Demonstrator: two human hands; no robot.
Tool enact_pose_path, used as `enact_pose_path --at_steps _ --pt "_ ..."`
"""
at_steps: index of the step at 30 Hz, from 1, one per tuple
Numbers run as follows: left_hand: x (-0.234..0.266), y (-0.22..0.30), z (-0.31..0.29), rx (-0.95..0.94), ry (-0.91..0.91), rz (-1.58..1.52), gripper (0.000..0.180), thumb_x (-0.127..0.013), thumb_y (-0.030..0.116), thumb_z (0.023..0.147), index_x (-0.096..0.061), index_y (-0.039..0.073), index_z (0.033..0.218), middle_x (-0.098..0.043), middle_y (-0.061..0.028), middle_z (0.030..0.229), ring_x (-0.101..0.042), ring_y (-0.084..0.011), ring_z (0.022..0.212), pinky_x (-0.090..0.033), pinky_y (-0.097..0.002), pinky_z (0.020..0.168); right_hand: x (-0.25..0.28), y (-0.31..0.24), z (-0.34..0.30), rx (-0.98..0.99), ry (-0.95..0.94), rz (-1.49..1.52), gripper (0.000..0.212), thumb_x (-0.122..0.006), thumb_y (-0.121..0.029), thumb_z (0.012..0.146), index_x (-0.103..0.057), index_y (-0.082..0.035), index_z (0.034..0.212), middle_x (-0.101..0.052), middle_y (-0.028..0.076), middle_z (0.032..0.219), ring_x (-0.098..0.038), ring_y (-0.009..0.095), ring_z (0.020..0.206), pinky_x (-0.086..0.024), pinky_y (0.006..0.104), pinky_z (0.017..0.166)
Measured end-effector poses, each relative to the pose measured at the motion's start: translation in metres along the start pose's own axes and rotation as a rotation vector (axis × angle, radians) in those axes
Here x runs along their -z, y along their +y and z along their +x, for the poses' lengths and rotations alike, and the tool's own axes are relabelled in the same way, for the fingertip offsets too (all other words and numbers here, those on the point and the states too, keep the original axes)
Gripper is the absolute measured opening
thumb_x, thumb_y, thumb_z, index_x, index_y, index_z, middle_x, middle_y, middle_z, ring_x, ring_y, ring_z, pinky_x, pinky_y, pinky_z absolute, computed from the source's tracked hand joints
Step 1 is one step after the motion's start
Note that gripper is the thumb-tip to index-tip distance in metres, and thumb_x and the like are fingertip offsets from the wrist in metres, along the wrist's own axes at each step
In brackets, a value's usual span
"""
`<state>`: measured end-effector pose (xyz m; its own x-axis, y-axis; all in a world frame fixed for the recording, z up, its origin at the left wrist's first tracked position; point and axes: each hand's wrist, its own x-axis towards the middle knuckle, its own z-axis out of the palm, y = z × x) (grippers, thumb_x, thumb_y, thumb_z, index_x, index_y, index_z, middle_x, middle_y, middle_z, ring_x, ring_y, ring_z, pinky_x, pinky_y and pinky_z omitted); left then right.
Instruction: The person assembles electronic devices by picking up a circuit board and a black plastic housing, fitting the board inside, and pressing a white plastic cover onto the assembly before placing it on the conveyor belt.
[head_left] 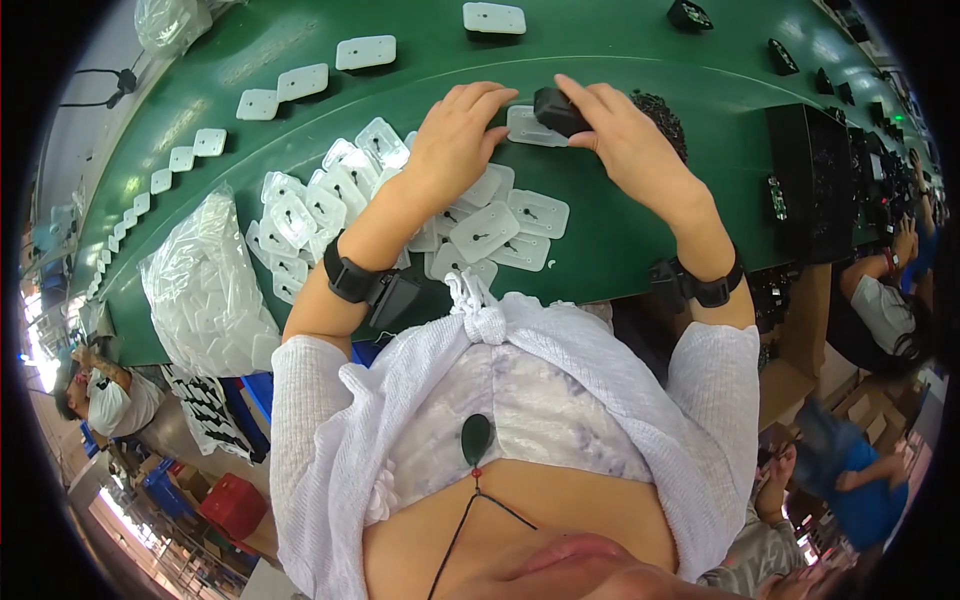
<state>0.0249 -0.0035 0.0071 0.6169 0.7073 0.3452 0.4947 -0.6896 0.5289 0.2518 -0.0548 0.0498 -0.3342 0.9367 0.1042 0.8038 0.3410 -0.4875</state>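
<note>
My right hand [630,140] grips a small black block [560,113], its exact kind unclear, over the right end of a white plastic cover [527,126] lying on the green table. Whether the block touches the cover cannot be told. My left hand [452,140] is beside that cover's left end, its thumb and fingers apart and nothing visible between them. Below and left of it spreads a loose pile of similar white covers [485,230], many with a small dark piece in the middle.
Behind my right hand lies a heap of tiny black parts [662,118]. A clear bag of white pieces [210,290] stands at the left. White covers [366,53] form a spaced row along the far side. A black box [808,180] stands right; other people work at both sides.
</note>
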Motion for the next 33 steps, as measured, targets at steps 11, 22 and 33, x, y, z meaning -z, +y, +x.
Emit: enact_pose_path --at_steps 11,22,33 --pt "0.007 0.000 -0.015 -0.015 -0.094 -0.019 0.060 -0.050 -0.010 0.076 -0.049 0.009 0.133 -0.050 -0.0083 0.137 -0.046 -0.0268 0.126 -0.039 -0.0391 0.099 -0.023 -0.012 0.011 0.153 0.043 -0.220 0.041 -0.069 -0.009 0.076 -0.054 -0.003 0.114 -0.060 0.010 0.103 -0.055 0.028 0.094 -0.049 0.0357 0.080" --pt "0.004 0.000 -0.015 -0.052 -0.172 0.139 0.058 -0.050 -0.005 0.077 -0.050 0.011 0.133 -0.051 -0.0058 0.137 -0.046 -0.0224 0.127 -0.039 -0.0376 0.099 -0.027 -0.011 0.011 0.128 0.078 -0.243 0.040 -0.069 -0.010 0.075 -0.057 -0.004 0.113 -0.061 0.007 0.102 -0.057 0.026 0.092 -0.050 0.0341 0.077" --pt "0.003 0.007 -0.018 -0.114 -0.177 0.286 0.055 -0.055 0.003 0.079 -0.047 0.006 0.134 -0.048 -0.0061 0.139 -0.048 -0.0223 0.125 -0.038 -0.0388 0.098 -0.030 -0.015 0.010 0.139 0.125 -0.316 0.041 -0.071 -0.009 0.071 -0.062 -0.007 0.111 -0.062 0.005 0.101 -0.058 0.022 0.090 -0.051 0.0323 0.074"
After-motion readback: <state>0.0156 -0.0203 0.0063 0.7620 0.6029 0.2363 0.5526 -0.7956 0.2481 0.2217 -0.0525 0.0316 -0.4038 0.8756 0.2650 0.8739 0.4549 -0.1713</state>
